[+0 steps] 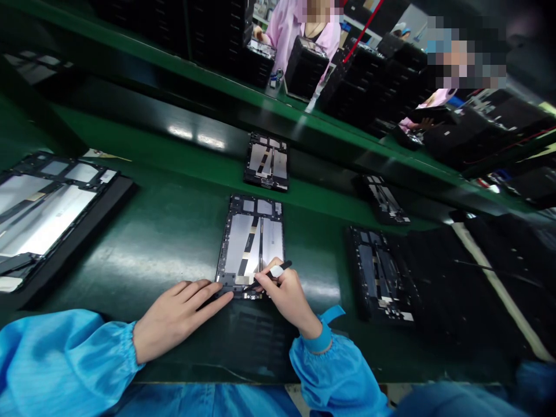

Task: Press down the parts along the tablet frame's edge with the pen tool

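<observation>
Pressing the left hand (178, 318) flat against the near left corner of a tablet housing (249, 243), fingers straight and close together, fingertips touching the frame's edge, nothing clamped between them. Pinching a black pen-like tool (278, 271) with a white band in the right hand (282, 295), fingers curled together around the shaft, tip angled down toward the housing's near edge. Housing lying flat and open at the near centre of a green workbench (174, 231), silver panels and dark ribbon strips showing inside, both hands at its near end.

Four more housings on the same bench, five counted in all: a far-centre housing (267, 162), a left housing (47, 220), a near-right housing (382, 272) and a far-right housing (382, 200). Two blue sleeves gathered at the wrists, the left sleeve (61, 365) and the right sleeve (334, 370), with a blue strap (321, 333) around the right wrist.

Beyond a second green bench edge (260, 98), rows of black stacks (304, 66) and a red cable (362, 29). Two co-workers across the far side: one in a pink smock (295, 35) at far centre, another at far right, with a pink sleeve (434, 101) and a hand (423, 123) on a black unit (430, 114).
</observation>
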`<move>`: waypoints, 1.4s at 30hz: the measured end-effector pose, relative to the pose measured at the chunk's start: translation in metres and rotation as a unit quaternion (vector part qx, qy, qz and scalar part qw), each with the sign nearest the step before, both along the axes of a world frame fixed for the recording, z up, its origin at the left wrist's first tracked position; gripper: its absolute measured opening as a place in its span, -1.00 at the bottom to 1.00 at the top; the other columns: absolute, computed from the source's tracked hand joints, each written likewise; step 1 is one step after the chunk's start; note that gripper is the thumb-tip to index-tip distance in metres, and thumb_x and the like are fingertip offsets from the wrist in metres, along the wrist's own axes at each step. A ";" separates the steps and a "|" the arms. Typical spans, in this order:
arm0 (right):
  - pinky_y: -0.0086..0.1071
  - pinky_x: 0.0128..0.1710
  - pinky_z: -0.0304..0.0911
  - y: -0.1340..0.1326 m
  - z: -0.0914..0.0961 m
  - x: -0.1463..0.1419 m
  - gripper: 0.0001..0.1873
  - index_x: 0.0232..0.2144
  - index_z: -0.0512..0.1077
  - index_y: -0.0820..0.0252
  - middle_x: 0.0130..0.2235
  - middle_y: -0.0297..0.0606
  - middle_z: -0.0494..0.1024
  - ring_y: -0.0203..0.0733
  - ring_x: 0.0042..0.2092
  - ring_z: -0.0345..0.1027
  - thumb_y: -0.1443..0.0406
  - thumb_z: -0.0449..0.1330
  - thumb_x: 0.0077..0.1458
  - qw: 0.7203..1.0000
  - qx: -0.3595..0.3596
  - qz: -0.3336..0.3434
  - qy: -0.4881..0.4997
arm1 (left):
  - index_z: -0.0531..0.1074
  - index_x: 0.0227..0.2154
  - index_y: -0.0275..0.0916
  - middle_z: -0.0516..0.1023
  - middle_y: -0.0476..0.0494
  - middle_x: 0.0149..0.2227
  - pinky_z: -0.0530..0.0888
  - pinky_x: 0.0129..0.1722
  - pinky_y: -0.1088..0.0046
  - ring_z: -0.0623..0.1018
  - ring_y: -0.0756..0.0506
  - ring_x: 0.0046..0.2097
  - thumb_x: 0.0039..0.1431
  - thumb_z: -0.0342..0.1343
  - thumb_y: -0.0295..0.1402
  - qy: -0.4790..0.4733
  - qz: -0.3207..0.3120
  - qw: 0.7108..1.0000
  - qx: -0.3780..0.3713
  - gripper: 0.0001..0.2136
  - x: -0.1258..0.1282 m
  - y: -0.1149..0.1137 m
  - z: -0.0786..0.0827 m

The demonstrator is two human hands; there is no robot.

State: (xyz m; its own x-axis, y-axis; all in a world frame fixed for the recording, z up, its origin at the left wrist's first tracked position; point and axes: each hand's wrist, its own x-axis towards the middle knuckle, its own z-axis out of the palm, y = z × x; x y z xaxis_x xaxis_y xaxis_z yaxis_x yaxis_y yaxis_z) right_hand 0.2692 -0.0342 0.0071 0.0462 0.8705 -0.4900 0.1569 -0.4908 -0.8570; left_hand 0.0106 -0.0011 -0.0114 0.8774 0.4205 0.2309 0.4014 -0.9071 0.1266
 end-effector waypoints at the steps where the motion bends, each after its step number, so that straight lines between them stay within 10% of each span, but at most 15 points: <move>1: -0.65 -0.41 0.30 0.000 0.000 0.000 -0.57 -0.36 0.35 0.32 -0.44 -0.25 0.50 -0.39 -0.38 0.46 0.01 0.18 0.10 1.000 0.000 0.000 0.000 | 0.29 0.21 -0.19 0.43 -0.17 0.08 0.27 0.03 0.30 0.41 -0.14 0.05 0.37 -0.23 -0.59 0.001 0.001 1.000 0.003 -0.56 0.000 -0.001 0.000; 12: -0.61 -0.47 0.24 -0.002 -0.003 -0.001 -0.52 -0.38 0.32 0.32 -0.45 -0.25 0.45 -0.39 -0.43 0.40 -0.04 0.16 0.08 1.000 0.001 -0.004 -0.026 | 0.37 0.16 -0.19 0.38 -0.25 0.13 0.44 -0.07 0.32 0.45 -0.16 0.03 0.30 -0.21 -0.63 -0.018 -0.005 1.000 -0.008 -0.53 0.014 0.002 0.011; 16: -0.49 -0.27 0.36 -0.001 -0.014 0.001 -0.44 -0.42 0.24 0.29 -0.37 -0.19 0.43 -0.34 -0.33 0.40 -0.14 0.13 0.04 0.983 0.073 -0.162 -0.046 | 0.43 0.09 -0.18 0.37 -0.09 0.19 0.44 0.00 0.42 0.42 -0.06 0.09 0.40 -0.20 -0.52 -0.062 -0.018 0.996 -0.063 -0.63 0.002 0.012 0.007; 24: -0.42 -0.19 0.36 -0.003 -0.032 -0.010 -0.39 -0.22 0.30 0.22 -0.23 -0.12 0.48 -0.26 -0.16 0.40 -0.20 -0.08 0.14 0.970 0.104 -0.218 -0.010 | 0.21 0.28 -0.42 0.23 -0.45 0.27 0.40 0.15 -0.01 0.30 -0.33 0.27 0.35 -0.09 0.04 -0.078 0.187 0.949 -0.240 -0.34 0.013 0.035 -0.013; 26: -0.41 -0.16 0.38 -0.003 -0.028 -0.021 -0.39 -0.18 0.31 0.23 -0.21 -0.11 0.48 -0.26 -0.14 0.41 -0.19 -0.08 0.15 0.971 0.105 -0.214 0.029 | 0.05 0.36 -0.36 0.20 -0.44 0.29 0.57 -0.04 0.17 0.46 -0.28 0.14 0.36 -0.11 0.03 -0.140 0.204 0.898 -0.363 -0.31 0.004 0.030 -0.010; 29: -0.38 -0.04 0.41 0.006 -0.017 -0.034 -0.37 -0.10 0.32 0.24 -0.14 -0.09 0.48 -0.28 -0.12 0.43 -0.18 -0.03 0.14 0.969 0.101 -0.202 0.103 | -0.06 0.41 -0.12 0.36 -0.35 0.18 0.53 -0.56 0.51 0.57 -0.03 -0.37 0.38 -0.08 -0.02 -0.290 0.289 0.730 -0.548 -0.36 -0.027 0.021 0.003; 31: -0.37 0.01 0.42 0.023 -0.012 -0.038 -0.30 -0.01 0.31 0.26 -0.15 -0.09 0.49 -0.31 -0.15 0.45 -0.21 -0.01 0.12 0.968 0.103 -0.189 0.133 | 0.07 0.37 -0.05 0.48 -0.24 0.05 0.53 -0.56 0.55 0.53 0.02 -0.42 0.36 0.01 -0.07 -0.364 0.357 0.637 -0.578 -0.42 -0.049 0.027 0.017; 35: -0.43 -0.16 0.44 0.073 -0.021 -0.030 -0.17 0.19 0.20 0.19 -0.30 -0.18 0.53 -0.35 -0.30 0.46 -0.24 0.01 0.10 0.969 0.104 -0.191 0.119 | 0.15 0.33 -0.08 0.42 -0.24 0.11 0.63 -0.41 0.44 0.57 -0.11 -0.17 0.26 0.17 -0.22 -0.426 0.424 0.568 -0.562 -0.39 -0.058 0.085 0.050; 42: -0.42 0.19 0.32 0.135 -0.063 -0.007 -0.42 0.17 0.19 0.28 0.12 -0.05 0.40 -0.37 0.06 0.43 0.10 -0.01 0.18 0.966 0.141 -0.218 0.005 | 0.22 0.24 -0.37 0.30 -0.40 0.20 0.61 -0.16 0.35 0.47 -0.18 0.09 0.35 0.01 -0.39 -0.404 0.505 0.618 -0.448 -0.57 -0.021 0.241 0.032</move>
State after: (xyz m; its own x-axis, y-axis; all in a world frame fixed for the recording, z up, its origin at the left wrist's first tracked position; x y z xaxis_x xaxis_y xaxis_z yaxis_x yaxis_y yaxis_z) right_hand 0.2618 0.1010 -0.0555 0.4340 0.8686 -0.2392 -0.0209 -0.2558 -0.9665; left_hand -0.0106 0.2398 0.0202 -0.1848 0.9360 -0.2997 0.1837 0.3325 0.9250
